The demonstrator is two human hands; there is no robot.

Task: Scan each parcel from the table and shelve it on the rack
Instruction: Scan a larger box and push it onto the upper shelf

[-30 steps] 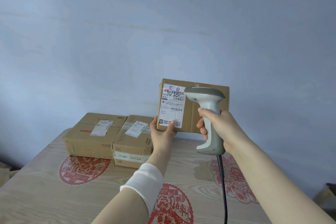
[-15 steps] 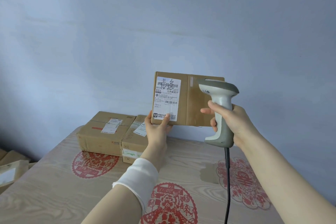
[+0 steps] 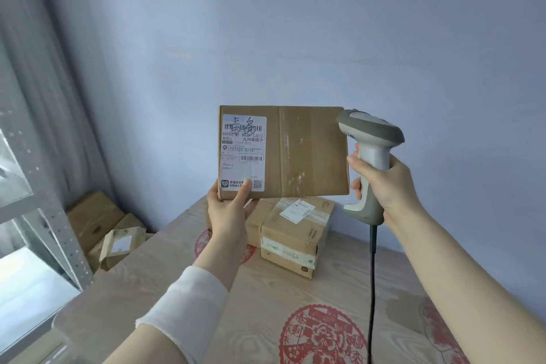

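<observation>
My left hand (image 3: 229, 210) grips the lower left corner of a flat cardboard parcel (image 3: 307, 154), held upright in the air with its white shipping label (image 3: 243, 154) facing me. My right hand (image 3: 384, 186) holds a grey and white barcode scanner (image 3: 369, 154) by its handle, just right of the parcel; its black cable (image 3: 371, 289) hangs down. Two more cardboard parcels (image 3: 292, 233) lie on the wood-grain table (image 3: 266, 319) below the held one. The metal rack (image 3: 44, 216) stands at the left edge.
Several cardboard boxes (image 3: 100, 224) lie on the floor in the corner between the rack and the table. Red paper-cut patterns (image 3: 322, 334) decorate the table top. A plain bluish wall (image 3: 295, 38) stands behind.
The view has swung left, bringing the rack and floor boxes into sight. The held parcel has moved left and up with my left hand; the scanner now sits off its right edge.
</observation>
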